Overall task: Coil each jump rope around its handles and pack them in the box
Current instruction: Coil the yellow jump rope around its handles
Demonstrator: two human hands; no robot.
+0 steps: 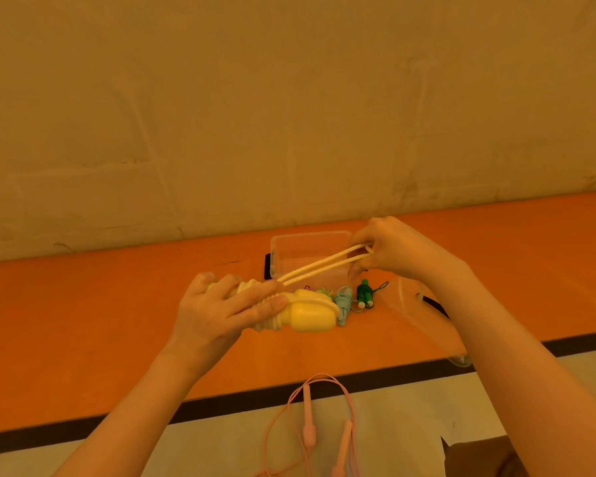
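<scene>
My left hand (221,306) grips the yellow jump rope's handles (307,316), with cord wound round them under my fingers. A doubled length of yellow cord (319,266) runs taut up to my right hand (389,251), which pinches its end loop above the box. The clear plastic box (289,251) stands open on the orange table (83,321), behind the cord. A light blue coiled rope (344,302) and a green-handled rope (363,292) lie on the table beside the yellow handles.
A pink jump rope (308,425) hangs loose below the table's front edge (289,389). A clear lid (410,301) lies right of the box, partly under my right forearm. A plain wall rises behind the table.
</scene>
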